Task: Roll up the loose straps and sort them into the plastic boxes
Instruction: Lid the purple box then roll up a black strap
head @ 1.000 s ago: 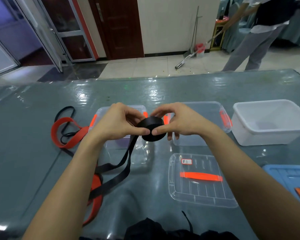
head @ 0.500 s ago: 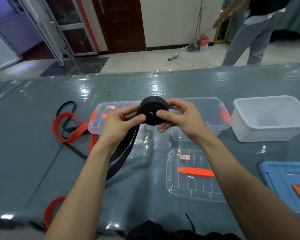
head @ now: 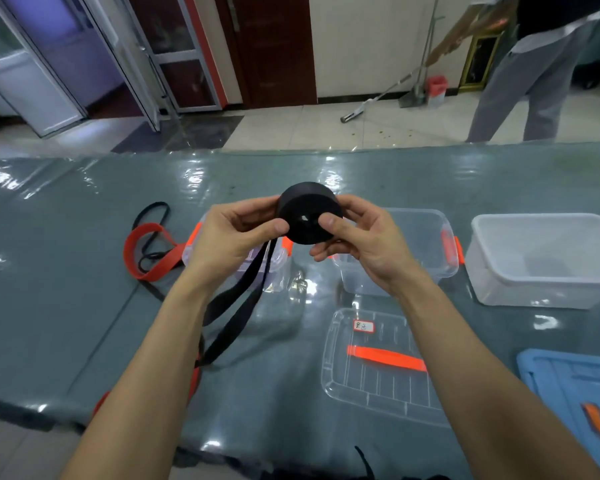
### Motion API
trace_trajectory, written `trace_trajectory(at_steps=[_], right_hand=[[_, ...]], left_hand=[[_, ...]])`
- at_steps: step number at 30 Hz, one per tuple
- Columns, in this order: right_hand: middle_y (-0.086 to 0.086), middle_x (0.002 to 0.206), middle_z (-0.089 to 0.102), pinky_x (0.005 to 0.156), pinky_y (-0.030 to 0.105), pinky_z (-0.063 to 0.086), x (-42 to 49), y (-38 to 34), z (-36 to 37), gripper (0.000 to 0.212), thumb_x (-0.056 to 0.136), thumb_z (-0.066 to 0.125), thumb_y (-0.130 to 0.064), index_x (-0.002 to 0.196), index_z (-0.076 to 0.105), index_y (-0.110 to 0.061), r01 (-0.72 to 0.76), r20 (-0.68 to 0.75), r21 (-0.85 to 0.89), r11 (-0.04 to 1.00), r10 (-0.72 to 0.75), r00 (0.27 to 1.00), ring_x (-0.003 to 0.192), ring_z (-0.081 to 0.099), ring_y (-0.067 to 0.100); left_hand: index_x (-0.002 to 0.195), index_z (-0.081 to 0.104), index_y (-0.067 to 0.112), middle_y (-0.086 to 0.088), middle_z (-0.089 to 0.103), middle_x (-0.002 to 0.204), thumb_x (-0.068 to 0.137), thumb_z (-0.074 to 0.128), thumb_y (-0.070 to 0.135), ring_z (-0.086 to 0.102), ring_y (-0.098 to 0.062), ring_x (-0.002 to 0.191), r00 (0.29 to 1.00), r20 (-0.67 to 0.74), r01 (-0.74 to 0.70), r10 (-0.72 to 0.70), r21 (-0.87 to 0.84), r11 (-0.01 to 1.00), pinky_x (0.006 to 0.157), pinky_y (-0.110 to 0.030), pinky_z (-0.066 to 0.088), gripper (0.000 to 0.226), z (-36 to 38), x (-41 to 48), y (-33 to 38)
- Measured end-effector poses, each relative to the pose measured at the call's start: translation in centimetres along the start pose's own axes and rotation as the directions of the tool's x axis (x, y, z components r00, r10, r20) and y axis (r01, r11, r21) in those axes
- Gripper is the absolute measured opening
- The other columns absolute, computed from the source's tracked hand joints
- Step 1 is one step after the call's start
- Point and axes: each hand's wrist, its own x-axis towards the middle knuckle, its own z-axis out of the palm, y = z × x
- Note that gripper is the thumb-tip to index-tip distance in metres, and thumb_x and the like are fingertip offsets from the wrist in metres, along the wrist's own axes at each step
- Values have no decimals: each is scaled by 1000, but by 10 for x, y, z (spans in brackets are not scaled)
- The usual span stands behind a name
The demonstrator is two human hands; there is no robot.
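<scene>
A black strap roll point(head: 305, 211) is held in the air above the table, its flat side facing me. My left hand point(head: 231, 240) pinches its left edge, thumb on the face. My right hand point(head: 357, 237) grips its right side with the thumb pressed on the face. The unrolled black tail point(head: 243, 299) hangs from the roll down past my left wrist to the table edge. An orange strap point(head: 146, 251) lies looped at the left with a thin black loop. Two clear boxes with orange clips sit behind my hands, one at the left point(head: 278, 261), one at the right point(head: 426, 244).
A white tub point(head: 548, 289) stands at the right. A clear lid point(head: 378, 368) with an orange handle lies near the front, a blue lid point(head: 568, 386) at the right edge. Beyond the table a person point(head: 534, 64) sweeps the floor.
Both hands have lifted the roll higher and tilted its flat face towards me. The black tail has been drawn up and hangs shorter on the table.
</scene>
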Motion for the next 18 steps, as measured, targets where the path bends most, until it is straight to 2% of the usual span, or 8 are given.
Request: trace_trajectory(at_steps=[5, 7, 9, 11, 13, 14, 16, 18], right_hand=[[19, 117, 74, 71, 45, 67, -18, 17, -16, 44, 88, 78, -17, 126, 66, 3, -105, 4, -49, 993, 106, 994, 71, 77, 42], [21, 122, 73, 75, 50, 68, -30, 25, -32, 44, 89, 82, -14, 128, 67, -2, -152, 42, -190, 970, 163, 986, 78, 78, 45], [5, 123, 74, 74, 48, 67, -37, 24, -46, 48, 84, 92, -20, 128, 71, -19, -141, 80, -469, 872, 200, 977, 78, 79, 37], [-12, 119, 73, 67, 35, 65, -39, 17, -50, 51, 78, 97, -31, 122, 72, -35, -95, 120, -687, 721, 242, 963, 69, 78, 23], [-12, 114, 72, 60, 31, 61, -40, 13, -46, 43, 78, 96, -32, 113, 72, -36, -38, 166, -779, 625, 265, 950, 59, 75, 19], [-10, 110, 72, 60, 34, 62, -41, 11, -45, 39, 80, 95, -29, 111, 72, -32, -24, 173, -778, 628, 251, 952, 56, 75, 20], [-10, 96, 75, 66, 40, 64, -43, 7, -47, 35, 81, 94, -20, 109, 73, -20, -33, 155, -702, 712, 197, 968, 56, 75, 22], [-3, 91, 77, 72, 45, 64, -46, 4, -53, 35, 83, 92, -12, 113, 73, -12, -50, 112, -581, 813, 141, 984, 59, 76, 28]], left_hand=[[116, 82, 13, -9, 85, 108, 78, 91, 19, 82, -24, 103, 995, -29, 95, -91, 187, 978, 96, -37, 66, 40, 15, -5, -17], [112, 84, 17, -5, 86, 103, 75, 94, 24, 83, -22, 99, 991, 3, 129, -137, 309, 942, 96, -39, 66, 39, 18, -12, -28], [108, 87, 21, 2, 86, 97, 78, 98, 27, 84, -16, 94, 977, 86, 125, -197, 518, 846, 92, -37, 67, 33, 19, -14, -34], [103, 87, 26, 12, 84, 87, 77, 97, 35, 81, -6, 84, 958, 182, 19, -222, 731, 682, 83, -32, 66, 29, 25, -11, -35], [93, 85, 33, 20, 80, 79, 69, 87, 49, 76, 3, 76, 948, 237, -92, -213, 842, 532, 71, -22, 60, 29, 34, -6, -30], [88, 82, 37, 23, 78, 77, 67, 83, 53, 74, 4, 74, 948, 256, -128, -191, 853, 506, 67, -16, 55, 26, 38, -4, -28], [85, 78, 40, 20, 77, 79, 69, 82, 52, 73, 1, 73, 959, 248, -119, -136, 791, 600, 67, -12, 52, 21, 40, -5, -29], [95, 82, 32, 9, 80, 88, 75, 89, 45, 74, -3, 80, 976, 185, -13, -115, 579, 815, 76, -20, 58, 25, 39, -11, -35]])
